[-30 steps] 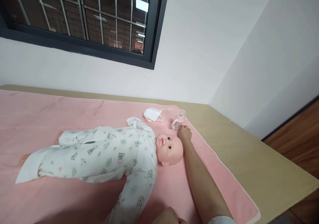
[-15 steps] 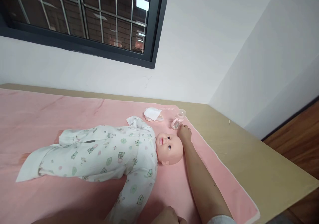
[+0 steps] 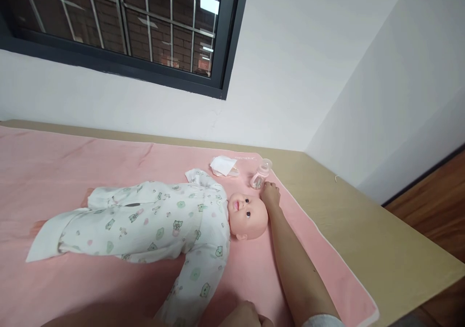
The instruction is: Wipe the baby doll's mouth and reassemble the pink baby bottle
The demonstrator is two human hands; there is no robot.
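Observation:
A baby doll (image 3: 249,217) in a white sleepsuit (image 3: 160,223) with a small animal print lies on its back on a pink mat (image 3: 119,293), its head to the right. Beyond the doll's head, my right hand (image 3: 271,195) rests on the mat with its fingers curled into a loose fist. Just behind that hand a small clear and pink baby bottle (image 3: 258,176) leans over, and I cannot tell if they touch. My left hand (image 3: 244,316) is a closed fist at the bottom edge, partly cut off, near the doll's sleeve. No held object shows in either hand.
A small pack with a white tissue (image 3: 223,166) on top lies past the doll's shoulder. The mat covers much of a light wooden surface (image 3: 348,220), which ends at the lower right. White walls (image 3: 276,75) and a dark-framed window (image 3: 223,51) stand behind.

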